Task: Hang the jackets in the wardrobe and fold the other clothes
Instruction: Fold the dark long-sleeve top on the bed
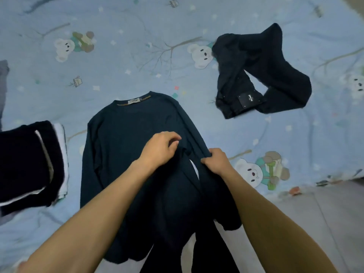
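A dark teal long-sleeved top (122, 138) lies flat on the bed, collar away from me, its hem hanging over the near edge. My left hand (159, 148) pinches a fold of the top near its right side. My right hand (215, 161) grips the top's right sleeve where it runs down the side. A crumpled pair of black jeans (260, 75) with a leather waist patch lies at the upper right, apart from both hands.
The bed sheet (118, 56) is light blue with bear prints. A stack of folded dark and white clothes (33, 166) sits at the left edge. A grey item (4, 79) peeks in at the far left. Pale floor (323, 217) shows at the lower right.
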Tool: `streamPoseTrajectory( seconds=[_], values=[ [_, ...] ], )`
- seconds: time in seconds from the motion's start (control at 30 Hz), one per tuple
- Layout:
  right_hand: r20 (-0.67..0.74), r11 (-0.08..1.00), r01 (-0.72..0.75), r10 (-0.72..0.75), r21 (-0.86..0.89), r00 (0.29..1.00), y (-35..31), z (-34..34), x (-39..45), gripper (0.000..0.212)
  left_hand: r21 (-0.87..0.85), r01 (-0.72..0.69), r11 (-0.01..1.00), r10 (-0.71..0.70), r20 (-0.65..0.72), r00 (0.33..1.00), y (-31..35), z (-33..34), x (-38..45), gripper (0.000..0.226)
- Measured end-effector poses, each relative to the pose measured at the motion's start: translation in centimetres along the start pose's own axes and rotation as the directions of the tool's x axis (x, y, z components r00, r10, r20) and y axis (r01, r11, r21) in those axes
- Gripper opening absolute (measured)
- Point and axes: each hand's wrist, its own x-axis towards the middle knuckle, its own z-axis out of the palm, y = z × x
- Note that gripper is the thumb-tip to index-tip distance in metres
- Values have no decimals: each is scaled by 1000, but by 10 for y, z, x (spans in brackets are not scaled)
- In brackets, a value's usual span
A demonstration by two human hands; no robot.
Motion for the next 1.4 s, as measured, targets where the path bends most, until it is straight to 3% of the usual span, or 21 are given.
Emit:
streamPoseTrajectory(
  seconds=[0.1,0.17,0.27,0.4,0.47,0.53,0.6,0.7,0.8,0.9,1.03,1.13,1.2,1.4],
  values=[
    [-66,983,181,-181,-10,981,-13,-15,-33,3,204,-158,966,137,114,984,32,-8,3,52],
    [-102,958,284,-285,-29,953,-27,-31,-57,12,339,-270,901,188,254,949,57,-13,9,64],
    [-119,955,288,-295,-72,948,-45,-58,-86,16,400,-357,844,258,281,925,85,-24,21,32],
    [-78,969,97,-118,-229,990,-38,-101,-117,10,283,-209,936,192,86,978,100,-55,31,21],
    [-120,978,49,-75,-203,990,-33,-123,-130,15,231,-123,965,123,14,992,106,-67,36,24],
    [-210,990,91,-112,-109,971,-37,-148,-141,26,198,-111,974,111,14,994,123,-70,42,24],
    [-282,981,184,-194,-60,940,-48,-171,-144,27,171,-174,970,157,106,982,147,-62,45,21],
    [-266,949,274,-307,-154,914,-71,-209,-138,22,170,-245,954,200,247,948,181,-41,55,21],
    [-140,916,228,-286,-329,948,-74,-259,-125,29,110,-113,988,106,64,992,208,-31,79,11],
    [-159,861,135,-241,-490,958,-65,-305,-111,41,42,15,999,-13,-53,998,224,-34,105,13],
    [-329,841,130,-341,-525,881,-46,-355,-91,33,8,81,997,-81,-18,997,246,-25,144,13],
    [-318,814,119,-351,-569,881,-31,-367,-80,32,-27,93,995,-91,52,994,260,-12,155,40],
    [-289,843,143,-330,-519,899,-20,-363,-78,33,-91,118,989,-114,49,992,267,-1,147,39],
    [-125,921,280,-322,-272,938,-25,-309,-90,22,-312,173,934,-187,-14,982,251,-9,70,11]
  ],
)
